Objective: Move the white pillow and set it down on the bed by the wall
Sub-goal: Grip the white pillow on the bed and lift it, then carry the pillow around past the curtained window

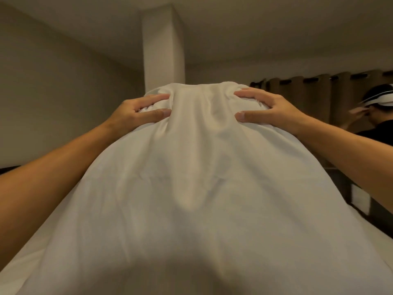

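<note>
White cotton filled most of the view: the white pillow (195,177) was held up in front of the camera, its far end raised toward the wall (63,81) and a square column (162,45), its near end running out of the bottom of the picture. The left hand (138,111) clamped the far left corner, thumb on the near face and fingers curled over the top edge, with cloth bunched between them. The right hand (265,109) mirrored it at the far right corner, thumb pressed flat and fingers wrapped over the edge. Both grips were closed on the fabric, and deep folds ran down the middle of the cover between them. Whether the lower part of the pillow rested on anything could not be told.

A pale strip of bed (361,231) showed low at the right, beside the pillow. Farther right hung brown curtains (319,90), and a second person (374,116) with a white headset stood before them, well apart from the pillow.

Judged from this arrangement, the carrying step was in hand and the set-down was not yet done. The next move would call for bringing the pillow toward the wall side of the bed, lowering it level with both corners kept even, and loosening the fingers only once the mattress bore its weight. Because the pillow blocked the view of the landing place, lowering would need care.
</note>
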{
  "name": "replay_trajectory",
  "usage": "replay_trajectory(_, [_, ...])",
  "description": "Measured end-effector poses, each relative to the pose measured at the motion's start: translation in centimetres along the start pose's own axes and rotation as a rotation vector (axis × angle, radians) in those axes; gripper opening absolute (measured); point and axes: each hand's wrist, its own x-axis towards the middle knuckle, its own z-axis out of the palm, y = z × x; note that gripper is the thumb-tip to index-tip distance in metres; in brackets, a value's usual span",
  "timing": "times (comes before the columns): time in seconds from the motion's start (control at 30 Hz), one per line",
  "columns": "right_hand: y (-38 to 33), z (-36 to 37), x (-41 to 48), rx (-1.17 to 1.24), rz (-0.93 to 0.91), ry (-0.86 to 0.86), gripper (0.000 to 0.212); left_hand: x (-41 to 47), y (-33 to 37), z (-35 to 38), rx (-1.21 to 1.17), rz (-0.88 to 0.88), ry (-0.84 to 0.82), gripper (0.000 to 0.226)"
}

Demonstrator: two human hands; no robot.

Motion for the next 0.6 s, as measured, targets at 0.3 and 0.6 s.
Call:
replay_trajectory(0.3, [-3.3,8.2,3.4,0.237,-0.178,-0.232,0.063,-8.4,3.0,-8.7,0.283,-0.128,0.194,0.068])
replay_trajectory(0.6, [-8.9,17.8,2.0,0.454,-0.303,-0.433,0.06,-19.7,8.4,-14.7,0.537,-0.253,0.321,0.057])
